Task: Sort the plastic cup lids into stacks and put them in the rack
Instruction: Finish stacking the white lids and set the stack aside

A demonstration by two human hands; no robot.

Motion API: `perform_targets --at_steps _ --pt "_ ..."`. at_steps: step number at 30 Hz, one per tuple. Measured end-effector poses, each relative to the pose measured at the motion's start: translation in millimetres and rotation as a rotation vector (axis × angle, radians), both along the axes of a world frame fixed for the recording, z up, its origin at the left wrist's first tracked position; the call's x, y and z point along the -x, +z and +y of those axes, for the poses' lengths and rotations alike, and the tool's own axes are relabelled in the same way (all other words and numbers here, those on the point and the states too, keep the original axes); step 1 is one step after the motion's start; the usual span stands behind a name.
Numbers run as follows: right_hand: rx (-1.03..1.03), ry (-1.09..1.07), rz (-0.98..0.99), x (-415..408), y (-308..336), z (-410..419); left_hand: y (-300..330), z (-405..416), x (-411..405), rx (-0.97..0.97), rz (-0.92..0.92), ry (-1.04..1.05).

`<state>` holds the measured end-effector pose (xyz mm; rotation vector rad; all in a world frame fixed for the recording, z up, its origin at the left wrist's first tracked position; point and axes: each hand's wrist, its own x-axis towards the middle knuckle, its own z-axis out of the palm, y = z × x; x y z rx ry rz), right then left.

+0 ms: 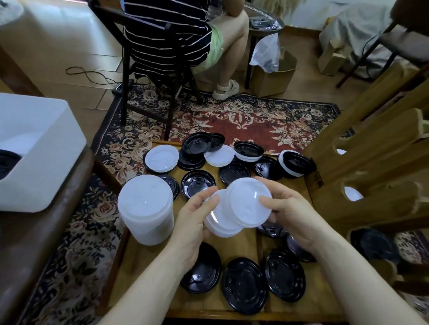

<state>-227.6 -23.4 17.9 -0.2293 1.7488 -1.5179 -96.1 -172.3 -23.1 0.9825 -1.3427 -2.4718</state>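
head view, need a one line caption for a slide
Left hand holds a short stack of white lids while the right hand fits another white lid onto it.

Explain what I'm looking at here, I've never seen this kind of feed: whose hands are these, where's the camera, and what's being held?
There is no machine. The single view comes from a camera worn on a person's head, looking down at their own hands. The left hand holds a short stack of white lids; the right hand holds one white lid against it. On the wooden table lie loose black lids, a few white ones, and a tall white stack. The wooden rack stands on the right. Another person sits beyond.
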Motion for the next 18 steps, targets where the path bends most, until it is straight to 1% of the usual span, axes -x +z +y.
perform_targets --at_steps 4,6,10,12,15,18 --pt "-0.055 0.172 0.156 5 4 3 4 5 -3 0.001 0.008 -0.177" --pt "-0.071 0.220 0.246 2 2 2 5 7 -3 -0.002 0.015 -0.229" --pt "-0.116 0.191 0.422 -6 -7 -3 5 6 -3 0.023 0.046 -0.195" --pt "-0.128 0.194 0.461 -10 -6 -3 7 5 -2 0.011 0.077 -0.151" --pt "-0.173 0.289 0.450 -19 -1 -3 9 6 -2 0.001 0.088 -0.119" --pt "-0.246 0.344 0.570 -26 -3 -6 9 6 -2 -0.013 0.075 -0.121"
